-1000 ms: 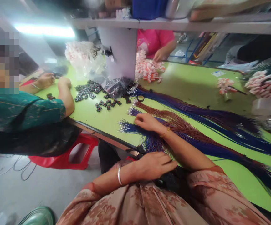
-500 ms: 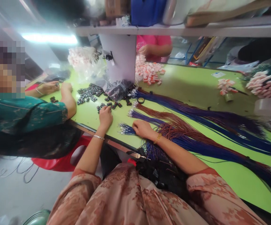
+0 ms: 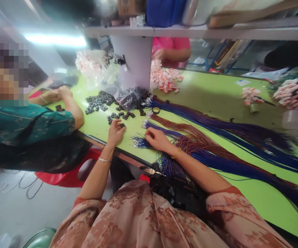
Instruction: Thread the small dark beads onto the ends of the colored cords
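Note:
My left hand [image 3: 116, 133] is over the table's near edge, thumb and fingers closed on a small black connector housing [image 3: 123, 125]. Just beyond it lie several loose black connector housings [image 3: 112, 117], some with a reddish spot. My right hand [image 3: 158, 139] rests on a bundle of blue wires [image 3: 138, 142] with silvery terminals at the ends. Its fingers are pinched together, and a thin wire strand runs out leftward by the fingertips. Brown wires [image 3: 169, 124] with the same kind of ends lie beyond the right hand.
A larger heap of black housings [image 3: 99, 100] and a plastic bag [image 3: 128, 98] lie farther back. A tape roll [image 3: 155, 110] sits near the wire ends. Orange-white connectors [image 3: 166, 80] are piled before a person in pink. At left, a co-worker in a green sleeve [image 3: 56, 120] works.
My left hand has moved from my lap out to the loose black housings, and has drawn back slightly with one in its fingers. My right hand has stayed near the blue wire ends.

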The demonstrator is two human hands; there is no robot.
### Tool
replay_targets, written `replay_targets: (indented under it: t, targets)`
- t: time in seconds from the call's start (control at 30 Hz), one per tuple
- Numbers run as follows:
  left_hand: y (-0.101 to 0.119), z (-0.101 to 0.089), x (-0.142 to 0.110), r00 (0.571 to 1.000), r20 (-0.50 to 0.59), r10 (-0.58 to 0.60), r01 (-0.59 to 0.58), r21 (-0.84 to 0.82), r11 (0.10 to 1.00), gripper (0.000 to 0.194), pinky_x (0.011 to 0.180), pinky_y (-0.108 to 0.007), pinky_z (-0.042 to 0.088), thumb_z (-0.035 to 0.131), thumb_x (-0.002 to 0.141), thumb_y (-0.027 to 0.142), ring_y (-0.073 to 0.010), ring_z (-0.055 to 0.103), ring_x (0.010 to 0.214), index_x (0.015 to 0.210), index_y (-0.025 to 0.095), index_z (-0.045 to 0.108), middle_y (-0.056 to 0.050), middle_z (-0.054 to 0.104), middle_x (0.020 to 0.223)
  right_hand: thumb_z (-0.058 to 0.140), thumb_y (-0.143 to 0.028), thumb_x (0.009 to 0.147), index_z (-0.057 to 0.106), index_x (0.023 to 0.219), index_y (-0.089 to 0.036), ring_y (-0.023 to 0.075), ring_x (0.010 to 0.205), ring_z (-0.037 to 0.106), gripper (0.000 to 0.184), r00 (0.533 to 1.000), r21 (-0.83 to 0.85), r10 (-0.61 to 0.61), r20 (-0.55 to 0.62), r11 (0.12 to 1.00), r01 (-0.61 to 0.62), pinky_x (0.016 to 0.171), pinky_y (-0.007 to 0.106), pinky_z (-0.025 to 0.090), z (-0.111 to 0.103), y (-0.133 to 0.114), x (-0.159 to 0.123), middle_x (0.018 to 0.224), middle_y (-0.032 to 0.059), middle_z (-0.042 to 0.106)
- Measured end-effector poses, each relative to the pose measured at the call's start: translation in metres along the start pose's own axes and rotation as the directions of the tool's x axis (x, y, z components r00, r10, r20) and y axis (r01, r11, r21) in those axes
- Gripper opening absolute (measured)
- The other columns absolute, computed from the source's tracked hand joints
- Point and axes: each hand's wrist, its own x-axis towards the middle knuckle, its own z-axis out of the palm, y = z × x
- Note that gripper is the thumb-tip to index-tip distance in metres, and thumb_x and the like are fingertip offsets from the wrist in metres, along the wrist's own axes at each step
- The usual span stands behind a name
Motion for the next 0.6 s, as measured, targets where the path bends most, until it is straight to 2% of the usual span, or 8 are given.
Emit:
replay_targets:
  t: [0.07,0.17,0.3,0.43,0.6]
  targets:
    - [0.006,0.003,-0.014,0.993,0.038,-0.108,0.114,-0.25,0.962,0.04,0.071,-0.028,0.047,0.073,0.061,0.024,-0.0124,0.059,0.074,0.097,0.016,0.058,-0.002,0.06,0.084,0.049,-0.023,0.082,0.057,0.079,-0.016,0.0091,0.058,0.045,0.011,1.0,0.147,-0.017,-0.011,0.989,0.019,0.057,0.021,0.033,-0.001,-0.008,0.001,0.067,-0.0021,0.056]
    - [0.018,0.01,-0.039,0.954,0.182,-0.239,0.297,-0.461,0.836,0.044,0.068,-0.025,0.05,0.076,0.06,0.022,-0.014,0.063,0.08,0.101,0.016,0.061,-0.002,0.062,0.085,0.051,-0.027,0.082,0.059,0.081,-0.016,0.008,0.057,0.043,0.014,1.0,0.296,-0.019,-0.02,0.955,0.024,0.054,0.02,0.034,-0.002,-0.02,0.0,0.068,-0.0024,0.055]
    - [0.037,0.021,-0.066,0.909,0.341,-0.24,0.409,-0.612,0.678,0.042,0.075,-0.022,0.053,0.075,0.064,0.016,-0.0106,0.063,0.08,0.105,0.017,0.064,-0.002,0.064,0.087,0.055,-0.03,0.08,0.06,0.077,-0.015,0.0074,0.053,0.039,0.016,1.0,0.376,0.014,-0.028,0.927,-0.003,0.051,0.02,0.032,-0.003,-0.028,-0.004,0.061,-0.0036,0.052]
    - [0.047,0.028,-0.078,0.881,0.417,-0.222,0.464,-0.67,0.58,0.036,0.072,-0.019,0.053,0.072,0.07,0.017,-0.009,0.063,0.075,0.105,0.016,0.065,-0.003,0.066,0.087,0.056,-0.027,0.077,0.059,0.071,-0.015,0.007,0.052,0.039,0.013,0.997,0.298,0.007,-0.072,0.954,0.015,0.05,0.02,0.031,-0.003,-0.025,-0.008,0.06,-0.0036,0.051]
    - [0.047,0.031,-0.082,0.865,0.457,-0.207,0.489,-0.675,0.552,0.034,0.074,-0.022,0.053,0.071,0.072,0.018,-0.0104,0.063,0.079,0.106,0.016,0.064,-0.004,0.066,0.09,0.05,-0.025,0.078,0.056,0.063,-0.016,0.0077,0.053,0.04,0.018,0.991,0.095,-0.014,-0.132,0.995,0.026,0.052,0.021,0.029,-0.001,-0.022,-0.009,0.057,-0.003,0.051]
